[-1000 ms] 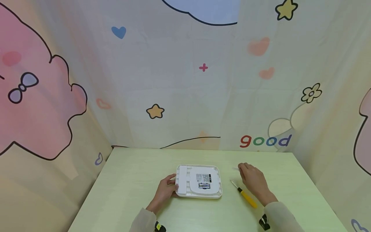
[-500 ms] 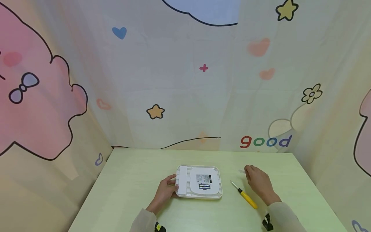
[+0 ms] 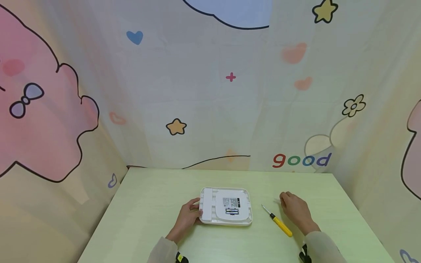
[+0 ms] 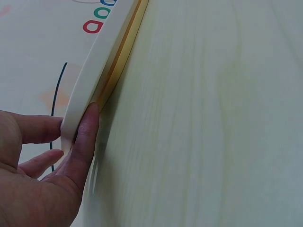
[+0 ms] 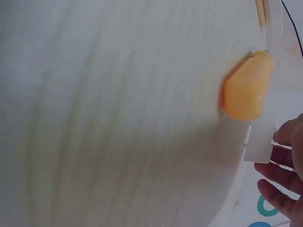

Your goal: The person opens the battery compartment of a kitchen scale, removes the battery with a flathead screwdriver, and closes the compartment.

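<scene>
A white rounded-square device rests on the table, its labelled underside facing up. Two batteries sit in its uncovered compartment. My left hand grips the device's left edge, with the thumb on one side and fingers on the other in the left wrist view. To the right of the device, my right hand pinches a thin white battery cover with small tabs along one edge. Between the device and that hand lies a screwdriver with a yellow handle.
The pale green table stretches around the device on all sides. Behind it hangs a printed cloth backdrop, and similar cloth stands to the left and right.
My right hand has moved a little right and toward me with the battery cover, slowing in the last half second. The left hand, device and screwdriver have stayed in place.
</scene>
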Available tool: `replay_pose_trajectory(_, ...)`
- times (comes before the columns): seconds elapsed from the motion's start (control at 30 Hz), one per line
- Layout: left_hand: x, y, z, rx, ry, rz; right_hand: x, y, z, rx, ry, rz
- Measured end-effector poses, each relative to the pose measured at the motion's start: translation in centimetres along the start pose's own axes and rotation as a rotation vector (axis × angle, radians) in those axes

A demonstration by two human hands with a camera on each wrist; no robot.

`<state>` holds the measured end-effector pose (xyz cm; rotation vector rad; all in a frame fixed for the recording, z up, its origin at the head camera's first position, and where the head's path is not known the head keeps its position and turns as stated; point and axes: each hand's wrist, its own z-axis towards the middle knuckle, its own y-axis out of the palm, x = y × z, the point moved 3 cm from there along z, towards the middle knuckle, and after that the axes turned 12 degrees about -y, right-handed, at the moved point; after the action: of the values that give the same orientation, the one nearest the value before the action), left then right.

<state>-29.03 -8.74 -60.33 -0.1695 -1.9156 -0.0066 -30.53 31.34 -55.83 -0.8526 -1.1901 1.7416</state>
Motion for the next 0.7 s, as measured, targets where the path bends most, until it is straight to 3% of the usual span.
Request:
replay_pose_trajectory(0.43,0.38,-0.08,-0.53,-0.008,0.012,-0.005,-0.15,0.34,-0.19,-0.045,0.008,0.015)
replay_pose_trajectory(0.7,-0.03,0.04,-0.1,-0.009,0.001,-0.01,-0.14,0.65,-0.3,-0.053,0.02,0.021)
